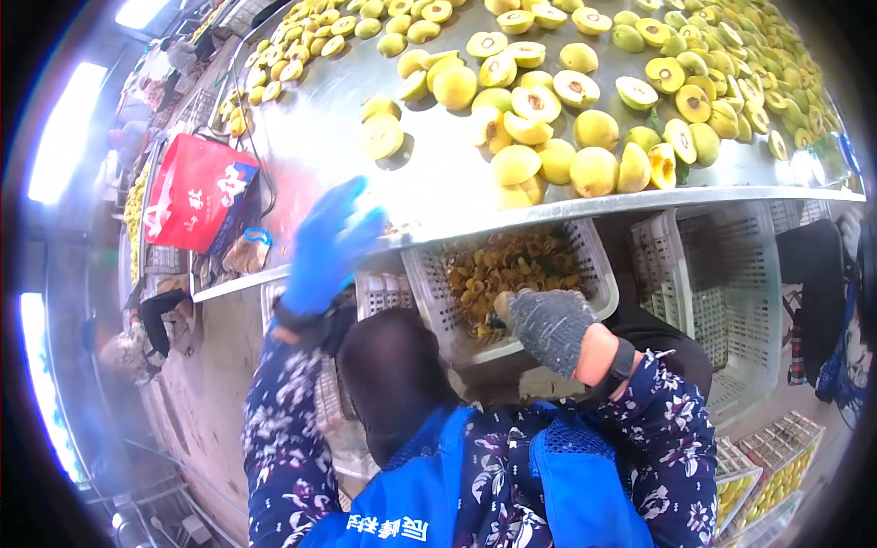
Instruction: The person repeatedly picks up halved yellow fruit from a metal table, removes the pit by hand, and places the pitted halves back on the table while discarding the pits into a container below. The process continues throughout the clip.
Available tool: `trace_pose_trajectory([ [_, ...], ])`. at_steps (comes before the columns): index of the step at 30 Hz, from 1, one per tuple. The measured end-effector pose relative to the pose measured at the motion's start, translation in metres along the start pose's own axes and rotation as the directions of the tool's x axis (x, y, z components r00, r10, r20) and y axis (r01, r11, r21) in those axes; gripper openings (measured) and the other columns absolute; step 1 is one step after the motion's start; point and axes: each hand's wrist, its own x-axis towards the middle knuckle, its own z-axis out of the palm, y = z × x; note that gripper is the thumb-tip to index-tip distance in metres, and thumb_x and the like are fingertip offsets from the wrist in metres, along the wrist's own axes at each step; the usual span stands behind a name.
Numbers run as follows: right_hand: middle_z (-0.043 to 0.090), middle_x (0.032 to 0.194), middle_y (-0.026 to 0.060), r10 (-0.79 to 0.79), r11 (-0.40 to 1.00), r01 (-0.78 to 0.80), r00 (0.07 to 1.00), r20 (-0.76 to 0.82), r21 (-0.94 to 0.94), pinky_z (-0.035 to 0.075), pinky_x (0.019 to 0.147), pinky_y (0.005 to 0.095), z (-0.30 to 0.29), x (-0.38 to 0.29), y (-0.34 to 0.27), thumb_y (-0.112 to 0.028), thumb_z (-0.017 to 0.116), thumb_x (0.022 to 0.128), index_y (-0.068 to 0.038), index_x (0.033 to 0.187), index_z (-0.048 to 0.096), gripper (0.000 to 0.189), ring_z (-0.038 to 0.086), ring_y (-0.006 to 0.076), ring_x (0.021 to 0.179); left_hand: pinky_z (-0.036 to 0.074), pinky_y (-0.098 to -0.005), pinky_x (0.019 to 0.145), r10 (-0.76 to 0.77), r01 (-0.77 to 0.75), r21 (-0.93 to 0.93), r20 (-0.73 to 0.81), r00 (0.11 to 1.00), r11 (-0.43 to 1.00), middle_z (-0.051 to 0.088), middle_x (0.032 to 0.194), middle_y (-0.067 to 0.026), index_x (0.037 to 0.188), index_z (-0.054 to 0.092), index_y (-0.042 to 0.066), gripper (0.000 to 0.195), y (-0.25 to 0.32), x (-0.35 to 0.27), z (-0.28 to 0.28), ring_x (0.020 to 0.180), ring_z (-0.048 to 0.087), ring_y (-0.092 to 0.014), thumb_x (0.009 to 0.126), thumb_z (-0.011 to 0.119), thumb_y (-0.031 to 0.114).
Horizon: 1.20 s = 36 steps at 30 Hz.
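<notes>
Over the front edge of a metal table (438,226) is my left hand (336,240) in a blue glove, blurred, its fingers apart and nothing seen in it. My right hand (548,325), in a grey knitted glove, is closed above a white plastic crate (603,274) below the table edge. A small dark thing shows at its fingertips, too unclear to name. Brownish fruit scraps (507,267) fill part of that crate. Halved yellow fruits (534,103), some with the stone showing, lie on the table beyond both hands.
A red bag (199,195) and a cloth (248,253) lie at the table's left end. More crates (733,274) stand under the table at the right, with fruit-filled crates (781,472) at the lower right. A person (133,349) is at the far left, another (815,294) at the right.
</notes>
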Motion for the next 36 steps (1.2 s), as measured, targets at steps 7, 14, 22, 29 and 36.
trace_pose_trajectory([
  [7,0.07,0.089,0.0136,0.105,0.994,-0.105,0.994,0.015,0.034,0.055,0.065,0.0458,-0.014,-0.004,0.005,-0.016,0.053,0.089,-0.011,0.096,0.064,0.014,0.07,0.0338,0.083,0.051,-0.0457,0.08,-0.065,-0.038,0.237,0.412,0.909,0.971,0.063,0.103,-0.0253,0.125,0.054,0.004,0.057,0.087,0.12,0.116,0.096,0.064,-0.035,0.083,0.07,0.038],
  [14,0.07,0.091,0.0158,0.109,0.983,-0.107,0.994,-0.005,0.151,0.054,0.068,0.0471,-0.022,-0.006,0.007,-0.016,0.053,0.09,-0.009,0.096,0.064,0.014,0.069,0.0357,0.085,0.05,-0.0514,0.078,0.183,-0.242,0.308,0.209,0.961,0.92,0.061,0.094,-0.0261,0.11,0.056,0.004,0.042,0.06,0.117,0.139,0.091,0.061,-0.042,0.081,0.066,0.033],
  [22,0.067,0.088,0.0176,0.036,0.98,0.014,0.969,-0.245,0.2,0.053,0.068,0.0449,-0.032,-0.01,0.018,-0.019,0.055,0.091,-0.006,0.104,0.056,0.018,0.067,0.0376,0.084,0.054,-0.0296,0.071,-0.209,0.271,-0.499,0.178,0.962,0.823,0.065,0.101,-0.0086,0.123,0.056,0.003,0.041,0.033,0.109,0.11,0.088,0.065,-0.018,0.086,0.067,0.016],
  [29,0.066,0.092,0.0236,0.217,0.794,0.116,0.863,-0.456,0.597,0.051,0.074,0.0475,-0.034,0.01,0.004,-0.024,0.073,0.085,-0.005,0.121,0.05,0.047,0.064,0.0437,0.091,0.058,-0.0371,0.083,-0.131,0.23,-0.941,0.203,0.97,0.247,0.06,0.121,-0.0157,0.132,0.048,-0.006,0.045,0.052,0.044,0.079,0.106,0.064,-0.026,0.092,0.052,0.017],
  [36,0.066,0.092,0.025,0.21,0.813,0.119,0.853,-0.477,0.57,0.051,0.071,0.05,-0.019,0.028,-0.002,-0.022,0.068,0.088,-0.001,0.121,0.051,0.043,0.064,0.0437,0.088,0.047,-0.0375,0.099,-0.086,0.135,-0.948,0.114,0.99,0.287,0.059,0.123,-0.0176,0.134,0.046,-0.006,0.054,0.068,0.023,0.104,0.112,0.059,-0.026,0.097,0.049,0.033],
])
